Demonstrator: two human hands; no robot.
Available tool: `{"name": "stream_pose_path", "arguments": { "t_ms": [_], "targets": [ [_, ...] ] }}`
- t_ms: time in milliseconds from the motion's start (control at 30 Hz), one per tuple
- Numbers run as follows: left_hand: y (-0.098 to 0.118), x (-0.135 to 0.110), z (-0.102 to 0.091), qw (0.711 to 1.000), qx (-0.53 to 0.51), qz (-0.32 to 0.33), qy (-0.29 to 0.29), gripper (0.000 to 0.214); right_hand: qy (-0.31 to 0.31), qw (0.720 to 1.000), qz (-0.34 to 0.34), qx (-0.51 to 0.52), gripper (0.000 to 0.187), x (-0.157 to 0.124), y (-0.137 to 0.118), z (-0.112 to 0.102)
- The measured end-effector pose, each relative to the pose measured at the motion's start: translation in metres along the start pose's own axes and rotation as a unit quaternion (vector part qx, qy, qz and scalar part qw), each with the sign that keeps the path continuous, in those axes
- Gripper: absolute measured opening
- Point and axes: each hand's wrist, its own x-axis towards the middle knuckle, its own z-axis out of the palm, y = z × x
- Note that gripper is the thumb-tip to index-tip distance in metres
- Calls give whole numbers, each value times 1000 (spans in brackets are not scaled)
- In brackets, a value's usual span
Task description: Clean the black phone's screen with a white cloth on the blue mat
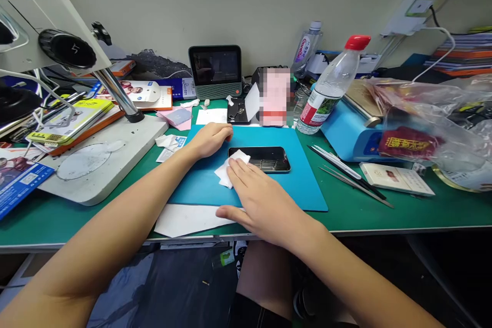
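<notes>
A smartphone point(273, 159) with a dark, glossy face lies flat on a blue mat point(307, 189). My right hand point(261, 195) presses a crumpled white wipe point(226, 177) under its fingertips, over the phone's left end. The fingers are close together and the thumb sticks out to the left. My left hand point(210, 139) rests on the mat, beyond and left of the phone, with its fingers curled in. Their tips are hidden, so anything inside them does not show. A sheet of white paper point(184, 219) pokes out from under the mat's front edge.
On the left stands a microscope base point(126, 156) with its metal post. Tweezers point(357, 187) and a pen-like tool lie right of the mat, beside a small white box point(395, 178). Behind them are a red-capped bottle point(326, 87) and a blue device point(346, 133). A smart display point(215, 69) faces me.
</notes>
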Motion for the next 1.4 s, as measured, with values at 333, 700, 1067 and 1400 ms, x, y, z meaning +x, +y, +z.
{"name": "stream_pose_path", "arguments": {
  "t_ms": [333,700,1067,1400],
  "targets": [
    [0,0,-2,1000,2,-12,-8,29,11,993,102,-56,90,-64,58,-24],
    [-2,4,-1,1000,8,-8,-11,29,-25,995,96,20,93,1,75,-26],
    [2,2,-3,1000,5,3,-15,26,-19,1000,6,3,100,31,13,-8],
    [2,0,-4,1000,11,4,-17,25,2,997,37,-66,90,-40,27,-14]
  ]
}}
